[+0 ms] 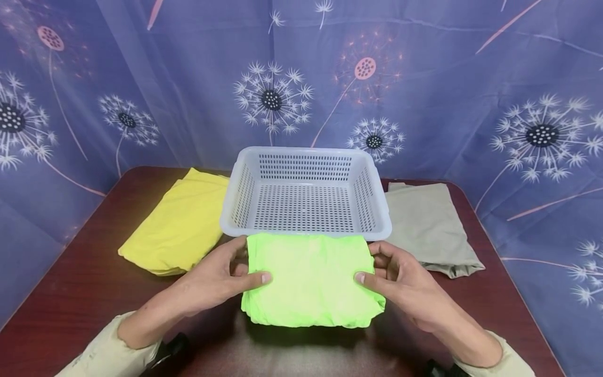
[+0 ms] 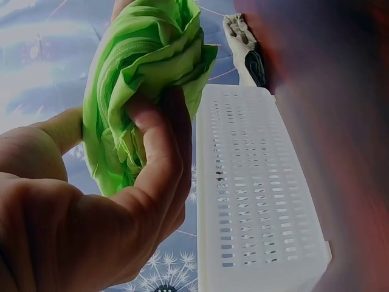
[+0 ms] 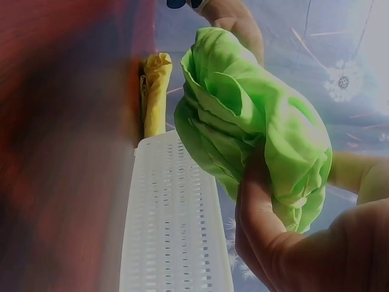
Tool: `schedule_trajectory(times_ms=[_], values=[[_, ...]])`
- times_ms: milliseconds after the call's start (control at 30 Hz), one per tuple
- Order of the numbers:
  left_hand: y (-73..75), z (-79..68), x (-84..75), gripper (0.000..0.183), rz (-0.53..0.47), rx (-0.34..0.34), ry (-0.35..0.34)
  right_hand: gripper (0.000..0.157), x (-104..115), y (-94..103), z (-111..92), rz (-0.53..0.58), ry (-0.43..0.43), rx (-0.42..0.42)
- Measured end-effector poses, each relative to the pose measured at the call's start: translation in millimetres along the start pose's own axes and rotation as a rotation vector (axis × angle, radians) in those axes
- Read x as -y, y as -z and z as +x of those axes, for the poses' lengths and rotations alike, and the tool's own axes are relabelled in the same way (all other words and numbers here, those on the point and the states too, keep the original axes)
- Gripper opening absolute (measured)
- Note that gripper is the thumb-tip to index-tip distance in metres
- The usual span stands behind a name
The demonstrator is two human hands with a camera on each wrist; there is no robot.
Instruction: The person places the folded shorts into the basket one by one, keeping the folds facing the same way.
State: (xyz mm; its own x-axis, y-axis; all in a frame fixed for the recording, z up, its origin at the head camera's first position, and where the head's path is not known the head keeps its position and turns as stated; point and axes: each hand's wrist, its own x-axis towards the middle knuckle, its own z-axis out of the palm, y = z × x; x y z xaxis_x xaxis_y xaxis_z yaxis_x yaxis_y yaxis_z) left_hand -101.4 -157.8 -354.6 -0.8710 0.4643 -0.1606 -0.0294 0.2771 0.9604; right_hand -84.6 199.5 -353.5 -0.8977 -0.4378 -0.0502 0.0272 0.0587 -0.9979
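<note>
A folded bright green cloth point(image 1: 311, 283) is held up in front of the basket, gripped at both ends. My left hand point(image 1: 223, 272) pinches its left end, thumb on the near face and fingers tucked behind. At the opposite end my right hand point(image 1: 405, 283) grips it the same way. In the left wrist view the green cloth point(image 2: 146, 79) shows stacked layers at its edge, with curled fingers point(image 2: 161, 152) against them. The right wrist view shows the green cloth point(image 3: 261, 128) with loose folds bulging at its side.
Behind the cloth stands a white perforated plastic basket point(image 1: 303, 207) with a bare bottom. A folded yellow cloth point(image 1: 179, 222) lies left of it and a folded grey cloth point(image 1: 431, 225) right of it, on the dark red table point(image 1: 75, 293). A blue dandelion-print curtain point(image 1: 188, 78) hangs around the table.
</note>
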Motion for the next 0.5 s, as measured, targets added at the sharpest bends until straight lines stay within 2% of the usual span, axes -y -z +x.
schedule_trajectory(times_ms=[100, 367, 500], values=[[-0.3, 1.2, -0.7, 0.081, -0.043, 0.014, -0.008, 0.041, 0.5, 1.1, 0.2, -0.006, 0.014, -0.003], [0.5, 7.7, -1.8, 0.077, -0.073, 0.041, -0.071, 0.037, 2.9, 4.6, 2.9, 0.014, 0.042, -0.001], [1.5, 10.3, -2.7, 0.074, -0.118, 0.068, -0.074, 0.036, 5.1, 5.4, 4.8, 0.001, 0.035, -0.018]])
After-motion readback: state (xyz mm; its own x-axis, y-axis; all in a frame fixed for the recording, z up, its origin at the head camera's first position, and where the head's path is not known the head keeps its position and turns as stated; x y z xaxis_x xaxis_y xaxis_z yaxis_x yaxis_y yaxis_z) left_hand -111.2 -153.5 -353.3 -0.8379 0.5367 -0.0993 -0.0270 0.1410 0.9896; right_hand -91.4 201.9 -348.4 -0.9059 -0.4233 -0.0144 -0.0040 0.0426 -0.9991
